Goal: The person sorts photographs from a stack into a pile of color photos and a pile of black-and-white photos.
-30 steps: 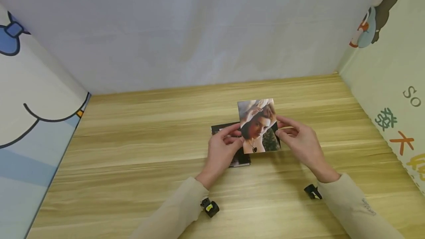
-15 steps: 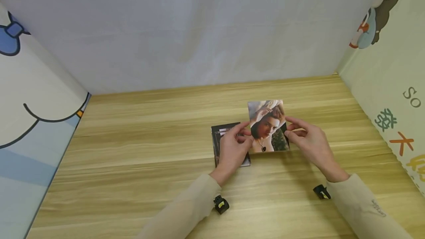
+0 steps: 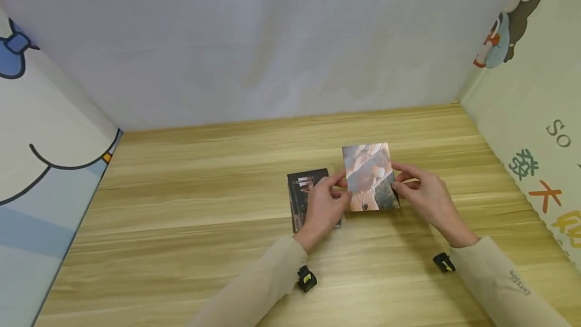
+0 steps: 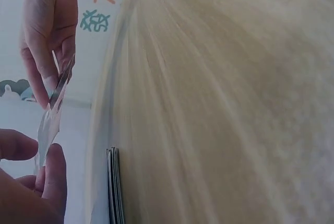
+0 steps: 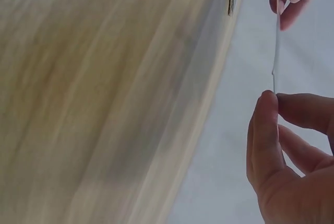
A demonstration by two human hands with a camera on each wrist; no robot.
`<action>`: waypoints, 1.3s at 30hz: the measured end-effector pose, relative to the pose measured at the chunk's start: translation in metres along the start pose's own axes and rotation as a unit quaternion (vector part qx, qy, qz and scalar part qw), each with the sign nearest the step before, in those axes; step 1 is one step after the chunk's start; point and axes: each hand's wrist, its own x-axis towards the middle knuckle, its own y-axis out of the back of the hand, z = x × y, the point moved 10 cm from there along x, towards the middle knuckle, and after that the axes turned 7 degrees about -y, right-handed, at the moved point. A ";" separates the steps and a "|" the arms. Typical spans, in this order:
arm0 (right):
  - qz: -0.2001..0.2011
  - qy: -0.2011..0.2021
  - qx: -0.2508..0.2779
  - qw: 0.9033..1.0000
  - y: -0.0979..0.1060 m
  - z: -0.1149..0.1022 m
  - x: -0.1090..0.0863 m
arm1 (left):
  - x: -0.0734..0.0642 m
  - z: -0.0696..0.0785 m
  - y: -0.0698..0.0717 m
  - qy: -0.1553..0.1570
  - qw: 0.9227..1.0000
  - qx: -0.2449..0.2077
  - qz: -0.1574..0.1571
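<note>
A glossy photo print (image 3: 368,178), with a portrait and a dark pendant on it, is held upright-ish above the table between both hands. My left hand (image 3: 323,207) pinches its left edge between thumb and fingers. At the opposite edge my right hand (image 3: 427,200) pinches it the same way. Seen edge-on in the right wrist view, the print (image 5: 275,62) is thin and clear of the tabletop. A pile of dark-bordered prints (image 3: 298,206) lies on the table, partly hidden beneath the left hand; in the left wrist view the pile (image 4: 115,187) shows several layers.
The wood-grain table (image 3: 181,191) runs back to a pale cloth wall (image 3: 272,44). Cartoon-printed panels stand along the left (image 3: 50,115) and right (image 3: 535,115) sides. Small black wrist devices (image 3: 307,278) sit at both sleeve cuffs.
Both hands have carried the print to the right, uncovering more of the pile. The print has tilted slightly, and glare now washes over its picture.
</note>
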 end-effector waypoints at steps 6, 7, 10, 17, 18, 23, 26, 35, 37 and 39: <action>-0.022 -0.005 -0.028 0.999 -0.004 0.004 0.002 | 0.000 -0.005 -0.006 0.016 1.000 0.005 -0.022; -0.024 -0.005 -0.032 0.999 -0.005 0.005 0.003 | 0.000 -0.005 -0.007 0.015 1.000 0.011 -0.025; -0.031 -0.006 -0.044 0.999 -0.006 0.007 0.005 | 0.000 -0.006 -0.010 0.019 0.999 0.022 -0.036; -0.060 -0.012 -0.055 0.997 -0.012 0.014 0.008 | 0.001 -0.010 -0.018 0.031 0.994 0.065 -0.077; -0.066 -0.014 -0.056 0.996 -0.013 0.015 0.009 | 0.001 -0.012 -0.019 0.034 0.993 0.072 -0.082; -0.079 -0.015 -0.074 0.994 -0.017 0.018 0.011 | 0.002 -0.014 -0.023 0.049 0.990 0.088 -0.102; -0.078 -0.012 -0.080 0.994 -0.019 0.017 0.014 | 0.004 -0.014 -0.023 0.053 0.988 0.093 -0.114; -0.077 -0.007 -0.096 0.992 -0.024 0.017 0.020 | 0.015 -0.021 -0.022 0.059 0.980 0.109 -0.156; -0.078 -0.006 -0.097 0.992 -0.026 0.017 0.022 | 0.018 -0.022 -0.022 0.059 0.978 0.116 -0.165; -0.080 -0.004 -0.098 0.992 -0.028 0.017 0.024 | 0.021 -0.022 -0.022 0.059 0.974 0.125 -0.177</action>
